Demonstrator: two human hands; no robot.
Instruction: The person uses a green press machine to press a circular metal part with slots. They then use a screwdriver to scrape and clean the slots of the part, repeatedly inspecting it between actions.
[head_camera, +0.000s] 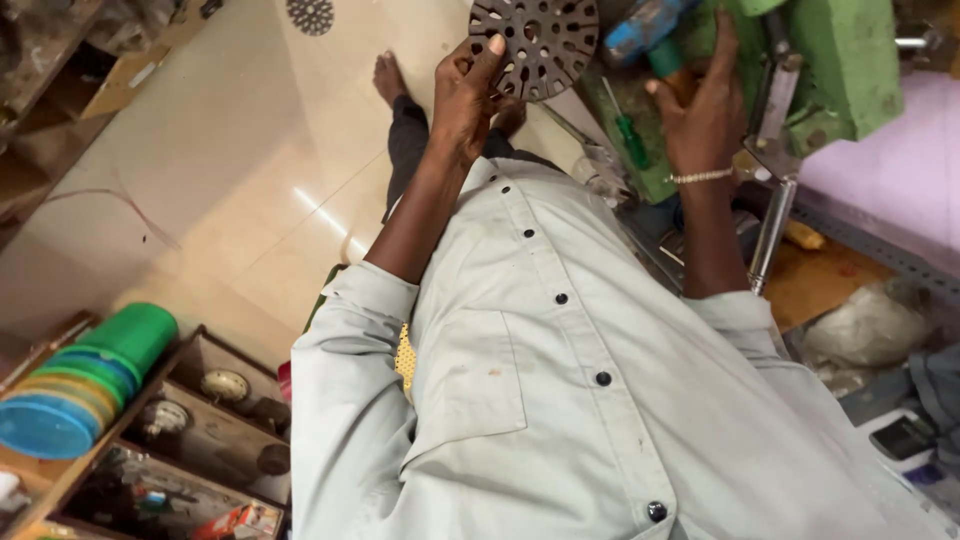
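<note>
Grey shirt (600, 400) nearest, left hand (465, 95) gripping slotted disc (535, 40) rim, open floor (230, 150) leftward

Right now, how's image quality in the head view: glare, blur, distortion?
Head view: glare streaks on the tiled floor; the slotted metal disc in the left hand reads sharp; the right hand on the green machine is slightly soft; wide-angle bending at the edges; the shirt fills the foreground; even indoor light.

Not much packaging around me, honestly: a small red and orange printed carton (240, 520) lies in the wooden shelf compartment at my lower left, and a crumpled whitish plastic bag (868, 325) sits off to my right beside the brown board.
</note>
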